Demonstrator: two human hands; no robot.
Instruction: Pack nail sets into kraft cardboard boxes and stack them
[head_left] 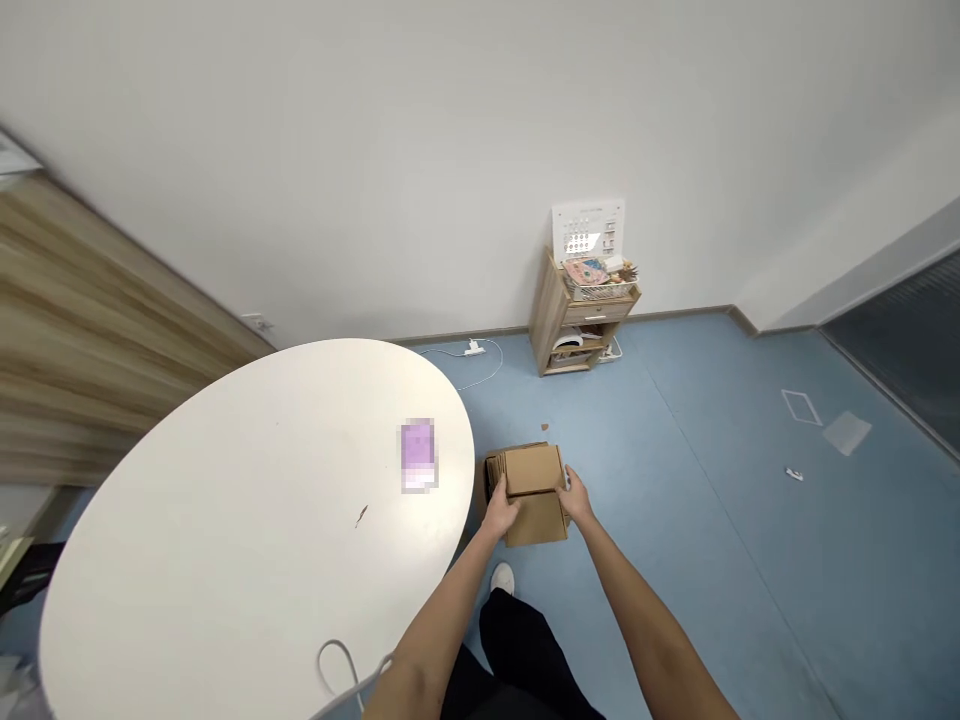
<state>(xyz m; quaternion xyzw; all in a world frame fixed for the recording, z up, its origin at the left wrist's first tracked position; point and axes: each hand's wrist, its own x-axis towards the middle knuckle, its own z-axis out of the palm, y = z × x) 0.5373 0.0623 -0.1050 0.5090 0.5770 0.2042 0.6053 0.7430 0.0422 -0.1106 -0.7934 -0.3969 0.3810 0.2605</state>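
Note:
A flat brown cardboard piece (534, 492) is held between both hands over a stack of folded cardboard (491, 475) that sits on the blue floor beside the table. My left hand (500, 517) grips its left edge with fingers curled. My right hand (575, 497) grips its right edge the same way. Both arms reach forward and down from the bottom of the view.
A round white table (247, 520) fills the left, with a small purple item (418, 455) near its right edge and a white cable (337, 665) at its front. A small wooden cabinet (581, 315) with a basket stands against the far wall. Wood panelling lines the left.

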